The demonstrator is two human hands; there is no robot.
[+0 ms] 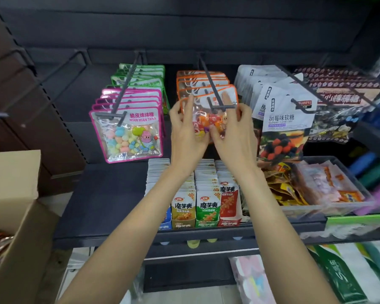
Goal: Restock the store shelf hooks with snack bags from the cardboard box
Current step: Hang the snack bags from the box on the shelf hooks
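An orange-edged candy bag (208, 110) hangs at the front of the middle shelf hook (208, 84), before several more of its kind. My left hand (185, 128) holds its left edge with the fingers raised along the side. My right hand (233, 130) holds the right edge and lower part, thumb on the clear front. The cardboard box (15, 194) stands open at the lower left, with shiny wrappers showing inside.
Pink and green candy bags (130, 130) fill the hook to the left. White raspberry gummy bags (285, 119) hang on the right hook. Below, rows of small snack packs (206, 207) and a clear bin (316, 207) of packets sit on the dark shelf (101, 205).
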